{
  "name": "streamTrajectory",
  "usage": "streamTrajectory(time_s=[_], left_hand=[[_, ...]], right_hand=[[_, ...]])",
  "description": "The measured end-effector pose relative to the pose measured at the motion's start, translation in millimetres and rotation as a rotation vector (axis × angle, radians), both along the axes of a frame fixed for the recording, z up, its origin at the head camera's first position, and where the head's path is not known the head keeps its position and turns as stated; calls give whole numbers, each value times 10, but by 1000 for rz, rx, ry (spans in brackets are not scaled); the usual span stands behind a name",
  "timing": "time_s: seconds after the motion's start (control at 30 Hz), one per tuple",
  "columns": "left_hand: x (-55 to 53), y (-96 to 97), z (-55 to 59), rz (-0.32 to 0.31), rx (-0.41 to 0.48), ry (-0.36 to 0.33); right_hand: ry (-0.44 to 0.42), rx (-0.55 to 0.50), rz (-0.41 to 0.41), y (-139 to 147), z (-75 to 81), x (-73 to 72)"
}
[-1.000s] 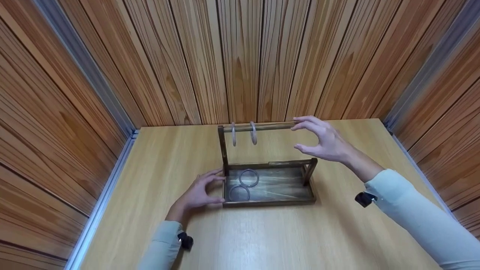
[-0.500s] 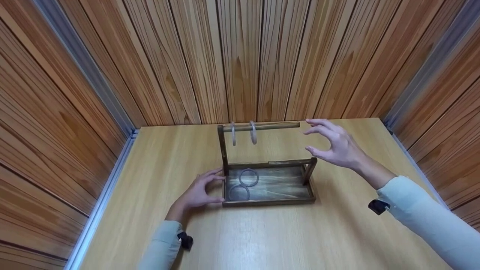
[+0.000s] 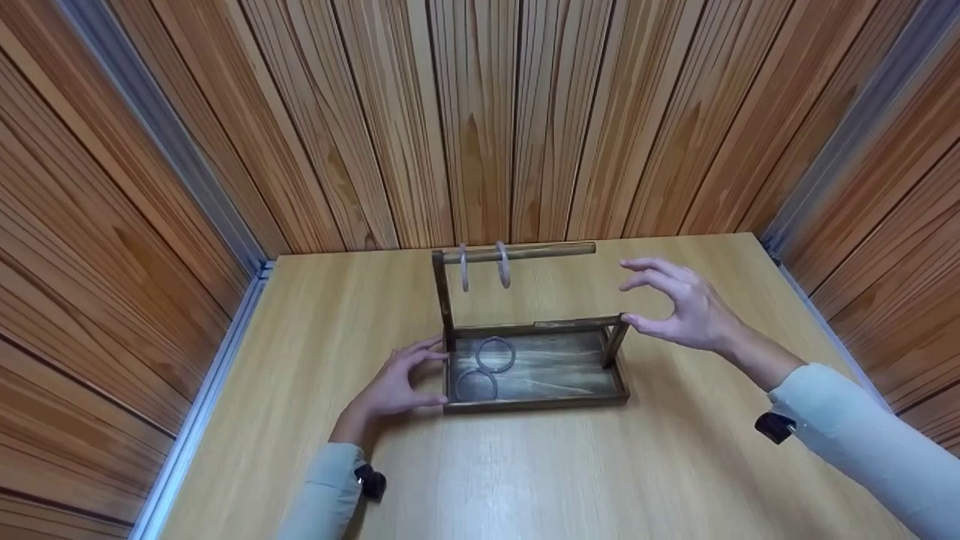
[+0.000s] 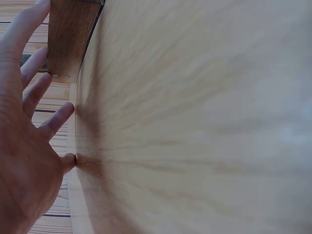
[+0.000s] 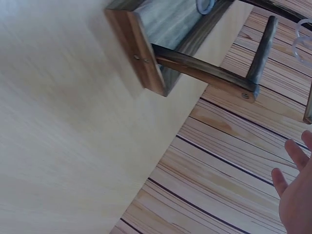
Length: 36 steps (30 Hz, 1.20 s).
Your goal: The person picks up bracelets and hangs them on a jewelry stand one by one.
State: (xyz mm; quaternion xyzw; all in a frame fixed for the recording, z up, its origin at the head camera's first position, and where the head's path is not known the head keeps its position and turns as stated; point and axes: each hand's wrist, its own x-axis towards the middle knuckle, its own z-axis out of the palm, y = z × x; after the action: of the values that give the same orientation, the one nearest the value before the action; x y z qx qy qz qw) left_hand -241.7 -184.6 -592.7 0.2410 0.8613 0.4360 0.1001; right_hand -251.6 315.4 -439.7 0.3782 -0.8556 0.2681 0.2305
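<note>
A dark wooden stand (image 3: 537, 406) with a tray base stands mid-table. Its upper bar (image 3: 555, 251), on the tall left post, carries two pale rings: one ring (image 3: 464, 268) near the post and another ring (image 3: 503, 265) further right. Inside the tray lie two more rings, a back ring (image 3: 496, 354) and a front ring (image 3: 476, 385). My left hand (image 3: 394, 384) rests at the tray's left end, fingers and thumb spread along the end wall. Holding nothing, my right hand (image 3: 686, 307) hovers right of the stand; its thumb overlaps the short right post (image 3: 614, 341) in the head view.
The stand sits on a light wooden table (image 3: 555, 472). Wood-panelled walls (image 3: 480, 127) rise behind and on both sides, with metal rails (image 3: 217, 382) along the side edges. Dark wrist cameras (image 3: 775, 427) are worn on both sleeves.
My right hand has drawn away from the upper bar's free end, to the right and then lower. The left hand stays at the tray; the rings hang as before.
</note>
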Motion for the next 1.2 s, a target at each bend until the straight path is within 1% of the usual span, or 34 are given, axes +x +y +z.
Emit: streamTrajectory(time_s=[0.13,0.27,0.4,0.63,0.73,0.83,0.9,1.0,1.1,1.2], left_hand=[[3,-5,13,1,-11,-9],[13,-8,24,1,-15,-7],[5,-16,13,5,-7,-6],[-12,-16,-16,8,-5,4],[-6,-11,-20,3,-6,9],[5,-10,-15,4,-14,-5],[12,-8,-12,3,-17,-17],[15,-5,-6,7,-19,-32],[3,-6,-11,11,-14,-27],[-9,-9,-24,8,-9,-20]], right_hand=[[-43,-8,-5,35,-45,27],[-80,-23,-2,84,-134,71],[-104,-38,8,121,-232,112],[-187,-33,-6,170,-379,186],[-218,-26,6,193,-440,217],[-256,-30,31,211,-499,240],[-286,-29,46,222,-529,251],[-317,-12,46,232,-558,262],[-347,-12,28,239,-578,262],[-373,-39,18,244,-610,255]])
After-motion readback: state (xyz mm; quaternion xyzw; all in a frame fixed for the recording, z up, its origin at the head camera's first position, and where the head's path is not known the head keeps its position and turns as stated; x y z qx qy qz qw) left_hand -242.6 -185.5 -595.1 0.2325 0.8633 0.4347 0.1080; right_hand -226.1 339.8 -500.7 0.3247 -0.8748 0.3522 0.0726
